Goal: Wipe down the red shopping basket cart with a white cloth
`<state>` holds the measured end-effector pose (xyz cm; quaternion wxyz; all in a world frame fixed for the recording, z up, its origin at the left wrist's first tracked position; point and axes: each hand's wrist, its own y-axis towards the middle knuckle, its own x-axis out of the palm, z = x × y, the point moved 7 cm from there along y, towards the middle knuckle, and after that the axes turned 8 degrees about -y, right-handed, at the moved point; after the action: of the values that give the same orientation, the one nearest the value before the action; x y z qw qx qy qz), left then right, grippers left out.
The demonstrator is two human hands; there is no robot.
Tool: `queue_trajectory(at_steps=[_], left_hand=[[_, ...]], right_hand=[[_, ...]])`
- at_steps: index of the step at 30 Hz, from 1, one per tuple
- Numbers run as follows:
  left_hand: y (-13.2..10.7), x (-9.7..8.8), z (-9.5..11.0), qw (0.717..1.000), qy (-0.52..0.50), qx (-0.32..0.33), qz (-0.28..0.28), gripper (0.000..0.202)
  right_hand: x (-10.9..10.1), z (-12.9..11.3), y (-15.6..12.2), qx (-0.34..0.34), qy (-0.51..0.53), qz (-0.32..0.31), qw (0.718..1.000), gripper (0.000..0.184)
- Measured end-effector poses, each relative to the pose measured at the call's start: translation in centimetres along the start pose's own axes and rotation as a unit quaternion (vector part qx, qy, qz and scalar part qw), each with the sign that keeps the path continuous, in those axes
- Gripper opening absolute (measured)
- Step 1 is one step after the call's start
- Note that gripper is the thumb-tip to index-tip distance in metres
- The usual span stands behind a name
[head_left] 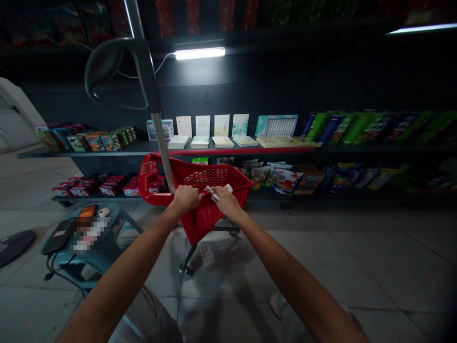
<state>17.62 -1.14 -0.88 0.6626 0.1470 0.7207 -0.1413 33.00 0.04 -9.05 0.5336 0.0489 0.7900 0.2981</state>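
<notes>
A red plastic shopping cart (205, 223) with a perforated basket stands in front of me, side-on. My left hand (187, 198) is closed around the near rim of its basket, close to the foot of a metal pole (164, 155). In my right hand (226, 202) is a crumpled white tissue (213, 193), pressed on the same rim further right. Its fingers are bent over the tissue, and the fingertips are partly hidden. The cart's red push handle (145, 180) lies left of both hands, and a grey loop grip (117, 76) sits high on the pole.
Behind the cart runs a dark shelf (121, 151) with notebooks (222, 141), boxes and snack bags (357, 127). More bags (285, 178) fill the lower shelf. At left, a blue-green stool (117, 219) carries a phone, a mouse and cables. A lit tube lamp (200, 53) hangs above.
</notes>
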Motion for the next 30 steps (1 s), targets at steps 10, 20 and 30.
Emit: queue_trajectory(at_steps=[10, 20, 30], left_hand=[[2.0, 0.4, -0.9, 0.995, -0.01, 0.032, -0.089, 0.086], [3.9, 0.2, -1.5, 0.998, 0.01, 0.022, -0.051, 0.09], [5.2, -0.1, 0.2, 0.999, 0.036, 0.031, -0.027, 0.086]], right_hand=[[-2.2, 9.0, -4.3, 0.023, -0.034, -0.007, 0.999, 0.052], [-5.4, 15.0, -11.2, 0.135, -0.017, 0.108, 0.985, 0.047], [-5.4, 20.8, -14.9, 0.411, 0.059, 0.337, 0.845, 0.059]])
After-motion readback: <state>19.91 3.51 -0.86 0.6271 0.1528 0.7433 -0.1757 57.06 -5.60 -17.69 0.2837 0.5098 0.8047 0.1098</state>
